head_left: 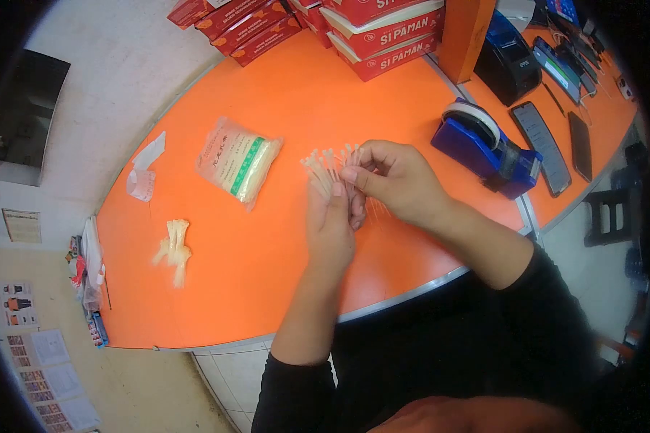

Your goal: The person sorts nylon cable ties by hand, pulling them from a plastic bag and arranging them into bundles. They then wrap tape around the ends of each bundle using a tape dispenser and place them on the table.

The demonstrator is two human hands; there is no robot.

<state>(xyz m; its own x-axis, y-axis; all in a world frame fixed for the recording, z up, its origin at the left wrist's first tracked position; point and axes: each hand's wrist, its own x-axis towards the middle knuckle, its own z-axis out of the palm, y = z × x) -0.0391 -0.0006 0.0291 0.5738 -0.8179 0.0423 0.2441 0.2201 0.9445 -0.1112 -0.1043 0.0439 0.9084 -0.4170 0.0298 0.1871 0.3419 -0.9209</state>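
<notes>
My left hand (331, 227) is closed around a bunch of whitish cable ties (328, 162), their small square heads fanned out at the top. My right hand (393, 177) pinches the right side of the same bunch between thumb and fingers, and thin tails show below it. To the left, on the orange table (267, 274), lies a clear plastic pack of cable ties (238, 163) with a green stripe on its label. Farther left rests a small pile of cream-coloured bundles (174, 249), apparently more cable ties.
Red boxes (386, 43) are stacked at the back. On the right stand a blue tape dispenser (477, 148), a black device (507, 61) and an orange post (466, 40). Phones (542, 148) lie beyond the dispenser. A curled paper strip (141, 184) lies near the left edge.
</notes>
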